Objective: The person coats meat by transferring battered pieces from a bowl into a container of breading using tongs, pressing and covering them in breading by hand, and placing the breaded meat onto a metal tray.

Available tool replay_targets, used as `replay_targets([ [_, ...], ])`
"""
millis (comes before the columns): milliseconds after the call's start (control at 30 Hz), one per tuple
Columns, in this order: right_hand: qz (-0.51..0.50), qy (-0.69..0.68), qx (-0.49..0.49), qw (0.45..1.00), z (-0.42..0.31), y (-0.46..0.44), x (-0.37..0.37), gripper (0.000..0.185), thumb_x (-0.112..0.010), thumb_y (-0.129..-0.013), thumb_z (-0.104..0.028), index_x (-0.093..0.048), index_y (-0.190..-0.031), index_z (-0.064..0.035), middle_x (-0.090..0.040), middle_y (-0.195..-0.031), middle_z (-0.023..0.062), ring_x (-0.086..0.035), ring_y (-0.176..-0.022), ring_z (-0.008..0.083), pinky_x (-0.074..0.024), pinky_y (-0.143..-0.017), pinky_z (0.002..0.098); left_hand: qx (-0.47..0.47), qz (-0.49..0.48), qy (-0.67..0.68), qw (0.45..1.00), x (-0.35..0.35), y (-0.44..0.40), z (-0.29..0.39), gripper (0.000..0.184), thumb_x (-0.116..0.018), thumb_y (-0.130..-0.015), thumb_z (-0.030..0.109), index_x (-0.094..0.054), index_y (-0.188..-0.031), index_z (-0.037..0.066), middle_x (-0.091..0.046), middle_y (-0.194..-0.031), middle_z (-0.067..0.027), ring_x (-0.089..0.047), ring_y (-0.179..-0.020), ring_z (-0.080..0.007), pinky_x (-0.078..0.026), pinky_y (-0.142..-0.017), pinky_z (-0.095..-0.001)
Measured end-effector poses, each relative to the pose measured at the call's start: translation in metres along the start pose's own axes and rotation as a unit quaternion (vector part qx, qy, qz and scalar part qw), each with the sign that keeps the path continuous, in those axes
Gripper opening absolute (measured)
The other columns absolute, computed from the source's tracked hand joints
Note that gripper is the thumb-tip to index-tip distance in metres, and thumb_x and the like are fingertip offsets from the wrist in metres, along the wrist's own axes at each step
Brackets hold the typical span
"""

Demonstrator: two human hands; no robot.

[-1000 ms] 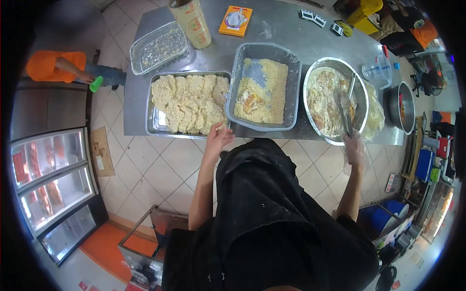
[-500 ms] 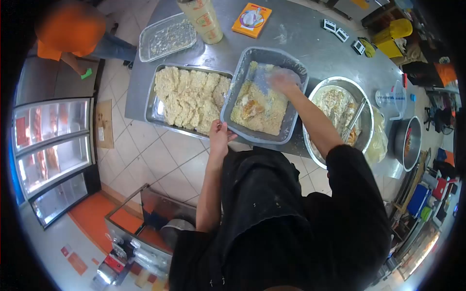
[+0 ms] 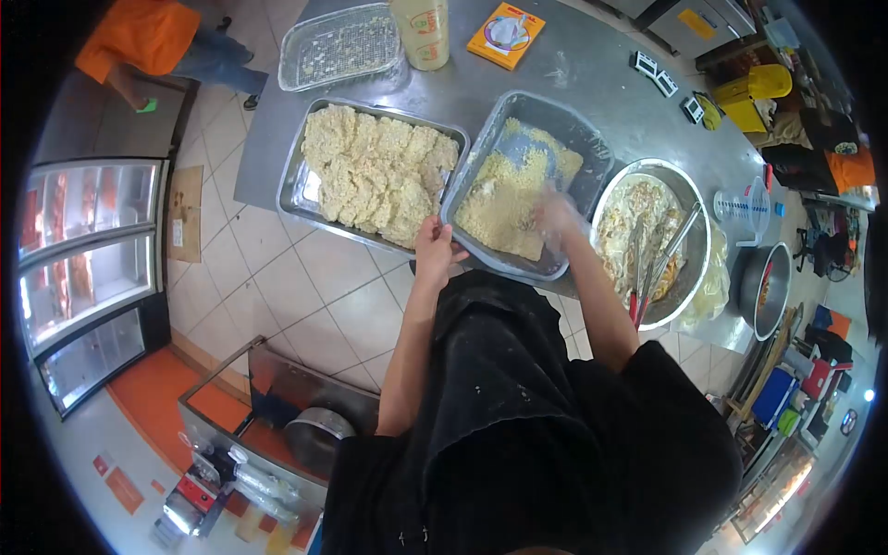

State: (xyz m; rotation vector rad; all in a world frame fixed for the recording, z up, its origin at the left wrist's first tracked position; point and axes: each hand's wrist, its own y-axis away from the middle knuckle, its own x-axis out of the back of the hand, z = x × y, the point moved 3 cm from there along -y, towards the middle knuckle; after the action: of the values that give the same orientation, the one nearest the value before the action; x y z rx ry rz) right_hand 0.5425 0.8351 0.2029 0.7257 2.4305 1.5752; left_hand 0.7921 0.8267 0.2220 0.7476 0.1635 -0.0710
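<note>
My left hand (image 3: 437,248) grips the near left corner of a grey plastic tub (image 3: 599,148). Pale crumbs (image 3: 499,199) lie in the tub, heaped toward its near side. Over the tub's right part is my right hand (image 3: 558,220), smeared by motion and seemingly in a clear glove; its fingers cannot be made out. To the left, a metal tray (image 3: 298,185) holds several crumb-coated pieces (image 3: 370,171) packed close together. On the right stands a steel bowl (image 3: 700,222) of wet, pale batter with tongs (image 3: 661,264) leaning in it.
Behind the tray are a clear crumb-dusted container (image 3: 338,51) and a tall plastic jug (image 3: 423,37). An orange box (image 3: 504,35) and small white timers (image 3: 656,74) lie farther back. A measuring jug (image 3: 745,208) and another metal bowl (image 3: 782,287) stand right. A person in orange (image 3: 148,37) is at far left.
My right hand has come from the tub's far right part toward its near right side. The orange-brown piece seen on the crumbs no longer shows. The view has shifted slightly.
</note>
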Motion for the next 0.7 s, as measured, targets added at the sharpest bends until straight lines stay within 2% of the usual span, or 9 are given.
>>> replay_targets([
  [67,0.088,0.272,0.079,0.955,-0.037,0.004,-0.001,0.061,-0.043,-0.091,-0.052,-0.044,-0.133,-0.0083,-0.052,-0.128,0.0145,-0.049,-0.117,0.0312,-0.0353,-0.100,0.0399,0.006,-0.009,-0.008,1.000,0.000,-0.001,0.001,0.012,-0.044,-0.095,0.011,-0.048,-0.106,0.008,-0.049,-0.086,-0.0030,-0.053,-0.070,-0.0118,-0.057,-0.055,-0.0282],
  [167,-0.031,0.434,0.333,0.837,-0.023,-0.068,-0.029,0.067,-0.048,-0.087,-0.056,-0.041,-0.135,-0.0100,-0.046,-0.134,0.0154,-0.044,-0.123,0.0299,-0.0316,-0.103,0.0393,0.008,-0.017,-0.010,1.000,0.001,-0.001,-0.001,0.012,-0.044,-0.095,0.011,-0.047,-0.106,0.008,-0.048,-0.087,-0.0029,-0.053,-0.071,-0.0120,-0.057,-0.056,-0.0285],
  [200,-0.096,0.375,0.248,0.888,-0.020,-0.056,-0.042,0.069,-0.050,-0.086,-0.056,-0.041,-0.136,-0.0097,-0.043,-0.137,0.0149,-0.041,-0.125,0.0294,-0.0294,-0.104,0.0390,0.005,-0.022,-0.009,1.000,0.002,-0.002,0.000,0.012,-0.044,-0.095,0.011,-0.047,-0.106,0.008,-0.048,-0.087,-0.0028,-0.053,-0.071,-0.0121,-0.057,-0.056,-0.0287],
  [267,-0.218,0.242,0.066,0.943,-0.009,-0.022,-0.066,0.072,-0.053,-0.084,-0.055,-0.039,-0.137,-0.0093,-0.037,-0.142,0.0138,-0.036,-0.129,0.0285,-0.0251,-0.107,0.0384,0.010,-0.025,-0.003,1.000,0.002,-0.002,0.001,0.013,-0.044,-0.094,0.011,-0.047,-0.107,0.008,-0.048,-0.087,-0.0029,-0.053,-0.071,-0.0122,-0.057,-0.056,-0.0289],
  [367,-0.243,0.287,0.090,0.922,-0.012,0.013,-0.065,0.074,-0.059,-0.082,-0.051,-0.038,-0.138,-0.0083,-0.035,-0.143,0.0125,-0.032,-0.131,0.0271,-0.0240,-0.107,0.0394,0.003,-0.035,0.012,0.999,0.004,-0.002,-0.002,0.014,-0.045,-0.094,0.012,-0.047,-0.107,0.008,-0.048,-0.087,-0.0030,-0.053,-0.071,-0.0126,-0.057,-0.056,-0.0293],
  [467,-0.275,0.249,0.221,0.902,-0.015,0.001,-0.033,0.071,-0.061,-0.082,-0.049,-0.042,-0.135,-0.0058,-0.041,-0.139,0.0140,-0.034,-0.129,0.0260,-0.0259,-0.106,0.0383,0.003,-0.032,0.018,0.999,0.006,-0.004,-0.004,0.014,-0.045,-0.094,0.012,-0.047,-0.108,0.008,-0.047,-0.087,-0.0029,-0.053,-0.071,-0.0128,-0.057,-0.056,-0.0294],
  [500,-0.148,0.240,0.203,0.938,-0.023,0.008,-0.026,0.059,-0.061,-0.084,-0.044,-0.052,-0.126,-0.0032,-0.053,-0.126,0.0142,-0.046,-0.119,0.0218,-0.0335,-0.099,0.0329,0.007,-0.030,0.019,0.999,0.006,-0.004,-0.004,0.014,-0.045,-0.094,0.012,-0.047,-0.108,0.008,-0.047,-0.087,-0.0028,-0.053,-0.071,-0.0128,-0.057,-0.056,-0.0294],
  [600,-0.069,0.232,0.152,0.958,-0.061,0.012,0.000,0.052,-0.056,-0.085,-0.046,-0.058,-0.120,-0.0070,-0.056,-0.124,0.0113,-0.053,-0.110,0.0245,-0.0391,-0.093,0.0334,0.013,-0.020,0.028,0.999,0.006,-0.004,-0.004,0.013,-0.045,-0.094,0.011,-0.048,-0.107,0.008,-0.047,-0.087,-0.0023,-0.053,-0.070,-0.0124,-0.057,-0.056,-0.0291],
  [700,-0.151,0.085,0.213,0.961,-0.055,0.007,0.004,0.050,-0.052,-0.088,-0.043,-0.057,-0.117,-0.0035,-0.059,-0.114,0.0107,-0.056,-0.100,0.0230,-0.0421,-0.086,0.0347,0.011,-0.038,0.031,0.999,0.006,-0.004,-0.003,0.011,-0.045,-0.094,0.011,-0.048,-0.105,0.008,-0.047,-0.086,-0.0019,-0.052,-0.069,-0.0117,-0.057,-0.056,-0.0288],
])
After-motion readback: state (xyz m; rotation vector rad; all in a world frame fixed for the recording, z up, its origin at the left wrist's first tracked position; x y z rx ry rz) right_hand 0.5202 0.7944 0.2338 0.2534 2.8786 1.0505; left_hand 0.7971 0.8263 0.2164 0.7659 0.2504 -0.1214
